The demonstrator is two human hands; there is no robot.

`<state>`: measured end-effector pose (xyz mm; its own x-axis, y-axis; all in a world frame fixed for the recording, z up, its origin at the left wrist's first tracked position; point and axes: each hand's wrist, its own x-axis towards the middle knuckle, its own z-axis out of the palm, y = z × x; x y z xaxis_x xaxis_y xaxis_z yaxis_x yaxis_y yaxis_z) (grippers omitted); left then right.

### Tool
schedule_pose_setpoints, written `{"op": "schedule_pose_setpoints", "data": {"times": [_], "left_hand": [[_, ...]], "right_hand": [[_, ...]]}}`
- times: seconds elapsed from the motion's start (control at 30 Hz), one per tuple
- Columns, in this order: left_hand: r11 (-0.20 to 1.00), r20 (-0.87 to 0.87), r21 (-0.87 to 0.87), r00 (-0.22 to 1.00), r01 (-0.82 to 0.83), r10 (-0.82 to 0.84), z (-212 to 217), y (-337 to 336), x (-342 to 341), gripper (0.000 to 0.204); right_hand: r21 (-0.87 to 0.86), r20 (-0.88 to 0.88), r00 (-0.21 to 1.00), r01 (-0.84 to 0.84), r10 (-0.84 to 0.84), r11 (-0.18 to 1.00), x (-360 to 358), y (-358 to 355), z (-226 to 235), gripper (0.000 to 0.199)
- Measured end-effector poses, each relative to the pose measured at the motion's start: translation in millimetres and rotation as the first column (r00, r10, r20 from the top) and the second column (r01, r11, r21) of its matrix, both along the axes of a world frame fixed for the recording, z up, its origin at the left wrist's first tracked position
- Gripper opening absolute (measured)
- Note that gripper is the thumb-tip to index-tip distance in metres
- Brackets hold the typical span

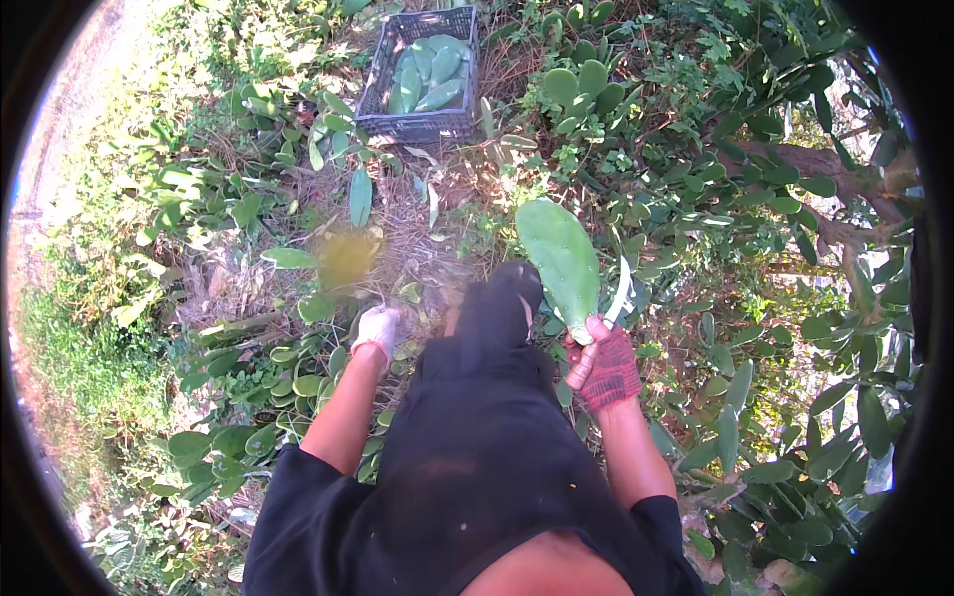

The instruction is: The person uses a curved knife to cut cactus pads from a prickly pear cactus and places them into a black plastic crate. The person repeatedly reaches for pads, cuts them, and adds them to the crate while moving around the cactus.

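My right hand (608, 370), in a dark red fingerless-looking glove, is closed on the narrow base of a large green prickly pear pad (561, 256). The pad points up and away, broad end far. A knife (622, 290) with a pale, slightly curved blade is in the same hand, its blade rising just right of the pad. My left hand (378, 328), in a white glove, hangs low on the left beside my leg, apart from the pad. Its fingers are too small and pale to make out. A blurred yellow-brown patch (348, 260) shows just beyond it.
Ahead stands a dark plastic crate (417, 125) with several cactus pads (429, 70) in it. A loose pad (360, 197) is on this side of the crate. Cactus plants (224, 452) crowd both sides, and a thick branch (815, 164) reaches in at the right. Dry stalks cover the ground.
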<state>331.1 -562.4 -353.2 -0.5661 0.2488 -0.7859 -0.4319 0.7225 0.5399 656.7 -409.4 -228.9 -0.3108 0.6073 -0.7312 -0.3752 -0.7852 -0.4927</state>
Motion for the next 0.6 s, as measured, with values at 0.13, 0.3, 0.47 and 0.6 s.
{"op": "schedule_pose_setpoints", "data": {"times": [0.13,0.3,0.47,0.6], "left_hand": [[0.976,0.064,-0.019,0.974,-0.218,0.219,-14,-80,-20,0.002],[0.933,0.051,0.026,0.933,-0.358,0.357,-15,-92,-35,0.013],[0.982,-0.044,-0.122,0.989,-0.145,0.141,-18,-86,-69,0.017],[0.963,0.008,-0.268,1.0,-0.014,0.016,-28,-78,-123,0.02]], "right_hand": [[-0.055,0.05,0.992,-0.112,0.115,0.992,-34,12,-16,0.017],[-0.144,0.109,0.97,-0.202,0.219,0.969,-95,32,-29,0.021],[-0.307,0.08,0.958,-0.238,0.274,0.921,-182,74,-55,0.019],[-0.196,0.088,0.962,-0.239,0.26,0.951,-279,127,-89,0.018]]}}
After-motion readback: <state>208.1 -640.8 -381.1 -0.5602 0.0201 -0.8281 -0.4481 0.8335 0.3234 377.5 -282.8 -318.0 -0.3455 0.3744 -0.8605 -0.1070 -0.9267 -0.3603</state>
